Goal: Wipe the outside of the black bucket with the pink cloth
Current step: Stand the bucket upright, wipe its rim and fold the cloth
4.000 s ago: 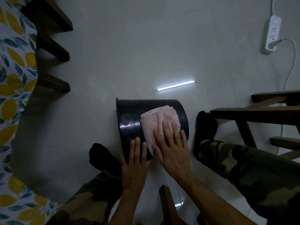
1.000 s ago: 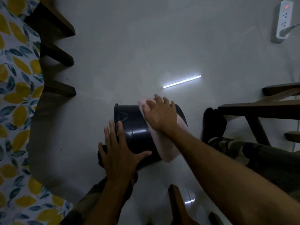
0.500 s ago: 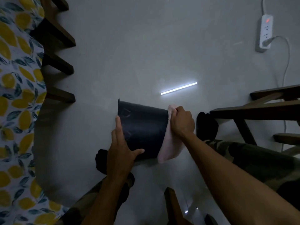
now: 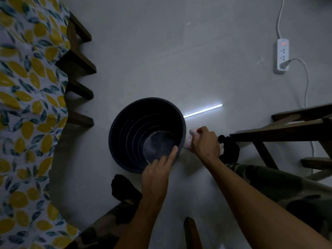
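Standing upright on the pale floor (image 4: 161, 60), the black bucket (image 4: 125, 141) shows its open mouth and ribbed inner wall to the camera. The left hand (image 4: 158, 173) reaches over the near rim, its fingers (image 4: 171, 155) stretched out close together and laid on the rim's edge, pointing into the opening; they press rather than clamp, so the hand is not closed on anything. The right hand (image 4: 206, 142) sits just beside the bucket's right outer wall, its fingers curled tight around the pink cloth (image 4: 188, 143). Only small bunched parts of the cloth show, one above the knuckles and one between the hand and the bucket wall, where it appears to touch the bucket's side. Two feet in black socks (image 4: 124, 187) rest on the floor at either side of the arms, with camouflage trousers (image 4: 287, 186) above them. A white power strip (image 4: 282, 56) lies well apart, far right.
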Motion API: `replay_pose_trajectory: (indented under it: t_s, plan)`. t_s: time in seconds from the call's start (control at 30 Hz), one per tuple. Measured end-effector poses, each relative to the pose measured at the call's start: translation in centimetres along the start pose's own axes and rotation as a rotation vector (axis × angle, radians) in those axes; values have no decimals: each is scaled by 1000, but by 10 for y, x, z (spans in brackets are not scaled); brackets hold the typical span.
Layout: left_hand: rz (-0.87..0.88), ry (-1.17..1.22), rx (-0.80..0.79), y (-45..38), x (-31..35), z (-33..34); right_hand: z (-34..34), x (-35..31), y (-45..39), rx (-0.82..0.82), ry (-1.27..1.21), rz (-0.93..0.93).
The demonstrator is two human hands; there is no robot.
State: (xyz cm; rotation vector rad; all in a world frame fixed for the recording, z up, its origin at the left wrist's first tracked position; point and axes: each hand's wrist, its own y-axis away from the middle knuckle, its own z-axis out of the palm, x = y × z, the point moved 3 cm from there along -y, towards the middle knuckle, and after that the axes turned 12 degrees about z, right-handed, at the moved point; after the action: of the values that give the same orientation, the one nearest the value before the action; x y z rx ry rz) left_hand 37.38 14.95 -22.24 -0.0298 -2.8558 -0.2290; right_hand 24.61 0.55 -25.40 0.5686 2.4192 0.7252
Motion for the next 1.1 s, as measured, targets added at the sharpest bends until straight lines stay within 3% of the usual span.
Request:
replay_pose_trajectory:
  t_s: [0.1,0.23,0.5,0.8,1.1]
  plan:
    - [21,-93,-31,3,12,15,-13,-1,1,26,-23,-18]
    - [-102,-194,-106,12,8,41,-27,1,-5,39,-58,-22]
    - [-120,-26,-283,19,7,64,-43,2,0,52,-68,-34]
    - [-200,241,-10,-41,9,-55,-84,-37,58,38,-174,-154]
    - [-320,842,200,-91,39,-237,-172,-105,164,-273,-208,-663]
